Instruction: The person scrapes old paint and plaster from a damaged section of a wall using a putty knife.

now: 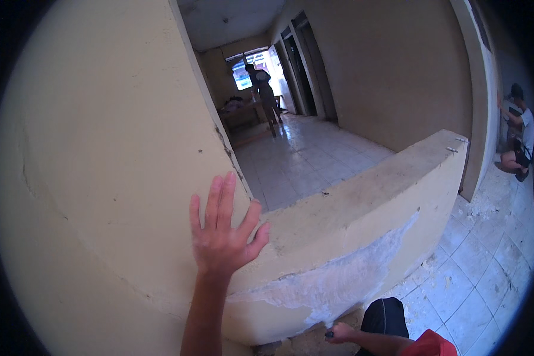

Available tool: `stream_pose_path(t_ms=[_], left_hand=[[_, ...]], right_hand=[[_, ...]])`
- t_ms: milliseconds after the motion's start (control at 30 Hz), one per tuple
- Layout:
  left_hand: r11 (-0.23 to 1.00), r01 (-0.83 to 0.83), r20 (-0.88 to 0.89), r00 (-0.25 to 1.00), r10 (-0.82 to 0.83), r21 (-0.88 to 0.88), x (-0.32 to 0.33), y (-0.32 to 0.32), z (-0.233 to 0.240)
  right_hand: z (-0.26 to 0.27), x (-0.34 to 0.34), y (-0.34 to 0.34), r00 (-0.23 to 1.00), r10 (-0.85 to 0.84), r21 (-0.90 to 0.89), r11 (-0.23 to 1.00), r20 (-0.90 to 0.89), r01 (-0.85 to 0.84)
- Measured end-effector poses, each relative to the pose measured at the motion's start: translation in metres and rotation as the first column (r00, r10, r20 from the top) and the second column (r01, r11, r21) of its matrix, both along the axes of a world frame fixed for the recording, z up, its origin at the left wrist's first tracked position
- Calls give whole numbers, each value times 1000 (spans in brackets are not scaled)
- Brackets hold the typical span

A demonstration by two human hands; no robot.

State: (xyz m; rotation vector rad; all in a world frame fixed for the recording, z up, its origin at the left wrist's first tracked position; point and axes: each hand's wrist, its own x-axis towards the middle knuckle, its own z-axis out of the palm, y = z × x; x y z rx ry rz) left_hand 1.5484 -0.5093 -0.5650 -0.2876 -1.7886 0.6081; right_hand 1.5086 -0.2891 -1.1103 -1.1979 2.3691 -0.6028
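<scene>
My left hand [222, 236] is raised with its fingers spread, palm toward the cream-painted wall [115, 178], by the corner where it meets a low half-wall [427, 182]. It holds nothing, and whether the palm presses on the plaster is hard to tell. Lower down, my right hand [341, 333] is closed around a small dark handle [329, 334]; the rest of that tool is hidden. This hand is near the bottom of the half-wall, below a bare patch [338, 282] where the paint is stripped to pale plaster.
Paint flakes [476, 209] litter the tiled floor [467, 267] to my right. Two small white objects [452, 150] lie at the half-wall's far end. One person [518, 133] squats by a wall at far right; another person [264, 95] stands in the room beyond, near a table [244, 113].
</scene>
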Motion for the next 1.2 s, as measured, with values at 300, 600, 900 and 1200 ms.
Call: stream_pose_path(t_ms=[300, 600, 900, 1200], left_hand=[[999, -39, -16, 999, 39, 27, -15, 1, -6], [999, -55, -14, 998, 55, 3, -16, -2, -1], [997, -76, -12, 997, 76, -9, -15, -2, -6], [998, -55, -19, 998, 55, -14, -19, -4, -3]], right_hand=[[-65, -13, 7, 980, 123, 144, 979, 155, -145], [-44, -8, 11, 979, 174, 269, 943, 104, -196], [-19, -4, 12, 970, 218, 300, 923, 105, -240], [-33, -7, 11, 974, 174, 266, 941, 146, -208]])
